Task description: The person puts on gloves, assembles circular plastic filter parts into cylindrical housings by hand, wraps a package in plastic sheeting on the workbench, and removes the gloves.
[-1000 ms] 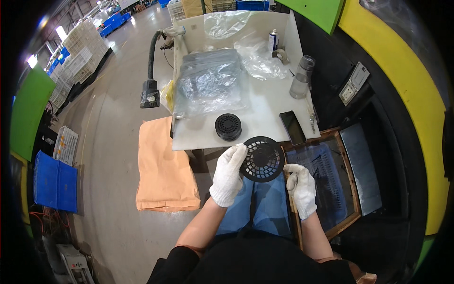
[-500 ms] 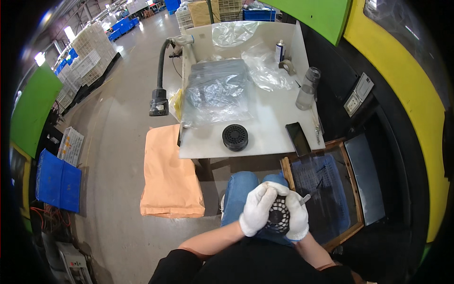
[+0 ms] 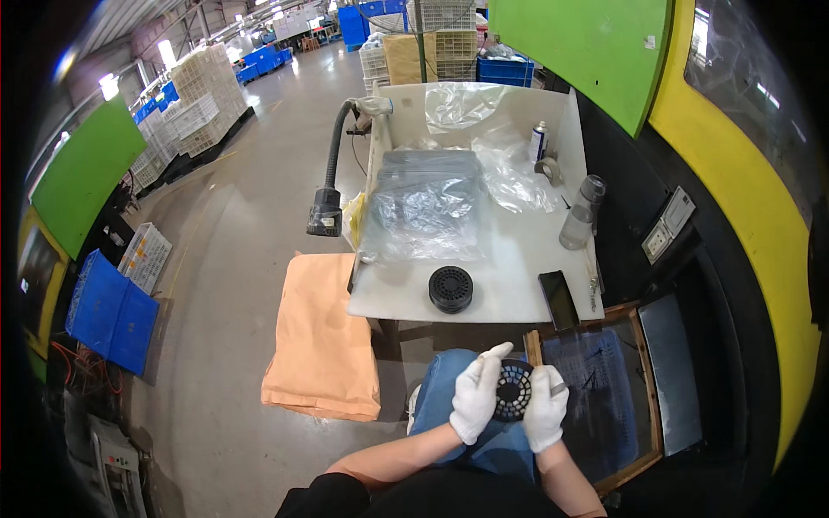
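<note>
Over my lap I hold a round black perforated disc (image 3: 513, 390) with slots in rings around a solid centre. My left hand (image 3: 474, 394), in a white glove, grips its left edge, one finger stretched along the rim. On the other side my right hand (image 3: 544, 413), also gloved, closes on the right edge. A small grey flat tool (image 3: 559, 388) sticks out from the right hand's fingers; the rest of it is hidden. Similar black round perforated parts (image 3: 451, 289), seemingly stacked, stand on the white worktable (image 3: 509, 289) ahead.
Flat plastic bags (image 3: 427, 203) lie on the table, with a phone (image 3: 559, 300), a bottle (image 3: 583, 213) and a spray can (image 3: 538, 141) at the right. A flexible black hose (image 3: 326, 207) hangs left, above an orange paper sack (image 3: 324, 341). A wood-framed mesh (image 3: 596, 388) sits right.
The hands have drawn apart a little, so more of the disc's face shows, turned more toward me. My view has tilted up, so the table appears lower and further right.
</note>
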`<state>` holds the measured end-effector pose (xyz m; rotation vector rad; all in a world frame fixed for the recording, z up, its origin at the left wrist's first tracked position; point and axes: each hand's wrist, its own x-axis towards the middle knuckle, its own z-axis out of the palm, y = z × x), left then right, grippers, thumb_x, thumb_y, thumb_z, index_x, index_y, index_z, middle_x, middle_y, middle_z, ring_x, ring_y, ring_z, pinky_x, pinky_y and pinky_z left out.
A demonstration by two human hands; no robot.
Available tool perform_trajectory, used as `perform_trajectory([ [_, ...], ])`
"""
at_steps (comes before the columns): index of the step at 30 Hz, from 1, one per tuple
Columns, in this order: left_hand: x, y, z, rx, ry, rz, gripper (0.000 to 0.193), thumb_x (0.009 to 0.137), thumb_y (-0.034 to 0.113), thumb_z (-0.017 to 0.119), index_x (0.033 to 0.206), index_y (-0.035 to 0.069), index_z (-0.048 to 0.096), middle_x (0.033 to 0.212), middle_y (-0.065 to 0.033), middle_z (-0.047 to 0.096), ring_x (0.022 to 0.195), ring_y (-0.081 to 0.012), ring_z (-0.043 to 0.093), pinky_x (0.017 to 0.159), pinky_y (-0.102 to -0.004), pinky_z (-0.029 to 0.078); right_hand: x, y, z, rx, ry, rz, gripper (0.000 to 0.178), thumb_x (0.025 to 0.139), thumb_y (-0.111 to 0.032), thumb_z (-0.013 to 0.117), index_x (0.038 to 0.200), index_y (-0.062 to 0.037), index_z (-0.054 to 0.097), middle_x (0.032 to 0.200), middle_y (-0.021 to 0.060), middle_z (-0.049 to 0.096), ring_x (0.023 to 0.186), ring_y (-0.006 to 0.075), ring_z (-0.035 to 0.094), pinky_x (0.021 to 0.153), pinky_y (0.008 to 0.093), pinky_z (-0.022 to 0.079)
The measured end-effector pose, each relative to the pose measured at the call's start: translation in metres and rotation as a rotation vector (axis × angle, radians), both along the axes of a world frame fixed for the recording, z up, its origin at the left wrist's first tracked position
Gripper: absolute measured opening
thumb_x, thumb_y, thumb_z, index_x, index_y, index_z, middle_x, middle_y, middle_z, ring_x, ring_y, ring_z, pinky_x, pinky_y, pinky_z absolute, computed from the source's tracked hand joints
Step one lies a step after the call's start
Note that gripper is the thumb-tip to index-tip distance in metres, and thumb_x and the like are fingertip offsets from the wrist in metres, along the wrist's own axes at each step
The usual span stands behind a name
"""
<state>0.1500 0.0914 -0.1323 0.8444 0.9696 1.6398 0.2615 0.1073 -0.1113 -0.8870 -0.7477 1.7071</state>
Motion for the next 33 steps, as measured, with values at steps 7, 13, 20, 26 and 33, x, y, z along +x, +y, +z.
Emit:
perform_trajectory([
  [7, -0.008, -0.003, -0.002, -0.08, 0.091, -0.171, 0.031, 0.1, 0.014, 0.044, 0.122, -0.004, 0.057, 0.114, -0.0054, 0.062, 0.101, -0.0081, 0.054, 0.091, -0.0231, 0.043, 0.003, 0.006, -0.02, -0.163, 0.063, 0.187, 0.02, 0.095, -0.02, 0.052, 0.09, -0.0025, 0.062, 0.083, 0.0017, 0.064, 0.069, 0.0089, 0.058, 0.06, 0.0246, 0.047],
  [13, -0.015, 0.002, -0.024, -0.134, 0.181, 0.102, 0.031, 0.098, 0.013, 0.045, 0.122, -0.005, 0.057, 0.118, -0.0111, 0.062, 0.109, -0.0139, 0.056, 0.095, -0.0262, 0.042, -0.007, 0.014, -0.006, 0.466, -0.874, 0.115, 0.026, 0.095, -0.021, 0.053, 0.08, -0.0005, 0.061, 0.069, 0.0023, 0.058, 0.063, 0.0081, 0.05, 0.056, 0.0281, 0.041],
  [20, -0.028, 0.016, 0.005, -0.057, 0.28, -0.117, 0.029, 0.096, 0.008, 0.047, 0.119, -0.004, 0.059, 0.112, -0.0078, 0.064, 0.102, -0.0098, 0.056, 0.09, -0.025, 0.044, -0.02, 0.02, -0.034, -0.3, 0.495, 0.23, 0.027, 0.098, -0.023, 0.044, 0.101, -0.0018, 0.061, 0.098, 0.009, 0.065, 0.086, 0.0158, 0.064, 0.077, 0.0302, 0.053],
  [26, -0.105, 0.102, -0.046, -0.231, 0.386, -0.011, 0.034, 0.09, 0.019, 0.06, 0.115, -0.003, 0.061, 0.109, -0.0128, 0.066, 0.1, -0.0146, 0.06, 0.088, -0.0261, 0.047, -0.037, 0.108, -0.026, 0.04, -0.871, 0.468, 0.033, 0.095, -0.031, 0.047, 0.105, -0.0021, 0.06, 0.096, 0.0139, 0.065, 0.079, 0.021, 0.064, 0.07, 0.0327, 0.051],
  [33, -0.182, 0.172, -0.069, -0.282, 0.956, 0.275, 0.066, 0.077, 0.036, 0.07, 0.129, 0.001, 0.05, 0.118, -0.0195, 0.061, 0.106, -0.0311, 0.061, 0.094, -0.0373, 0.046, -0.04, 0.189, -0.116, 0.777, -1.748, 0.324, 0.032, 0.085, -0.01, 0.048, 0.115, -0.0092, 0.057, 0.102, 0.0145, 0.062, 0.096, 0.0349, 0.061, 0.082, 0.0465, 0.048],
])
